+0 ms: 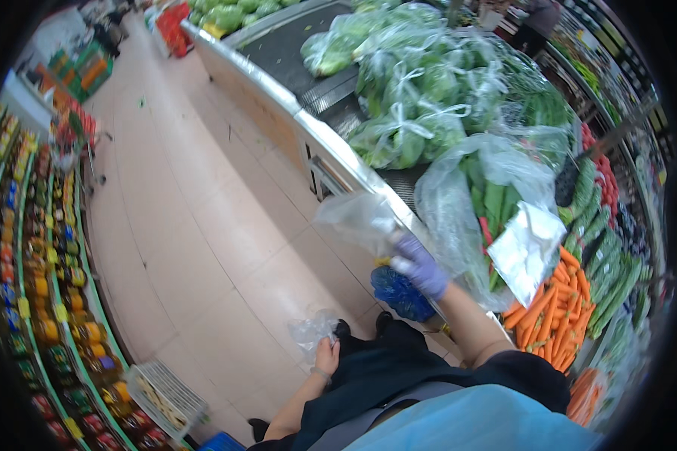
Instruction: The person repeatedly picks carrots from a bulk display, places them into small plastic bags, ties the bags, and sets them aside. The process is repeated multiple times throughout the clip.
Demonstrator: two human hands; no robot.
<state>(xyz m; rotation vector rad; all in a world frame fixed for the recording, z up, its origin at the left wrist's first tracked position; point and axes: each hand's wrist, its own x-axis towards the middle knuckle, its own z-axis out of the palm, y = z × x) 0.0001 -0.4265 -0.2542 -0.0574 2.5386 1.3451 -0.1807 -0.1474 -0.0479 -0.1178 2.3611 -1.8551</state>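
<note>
My right hand, in a purple glove, grips a clear plastic bag that is blurred and hangs over the display counter's metal edge. My bare left hand is low, near my legs, closed on a crumpled clear plastic bag. Right of my gloved hand, leafy greens lie in a large open plastic bag, with a white sheet over part of them. Tied bags of leafy vegetables are heaped behind. Below the gloved hand is a blue plastic bag.
Carrots and long green gourds lie at the right. Shelves of jars line the left side, with a white plastic basket at their foot. The tiled floor runs between. A person stands at the far upper right.
</note>
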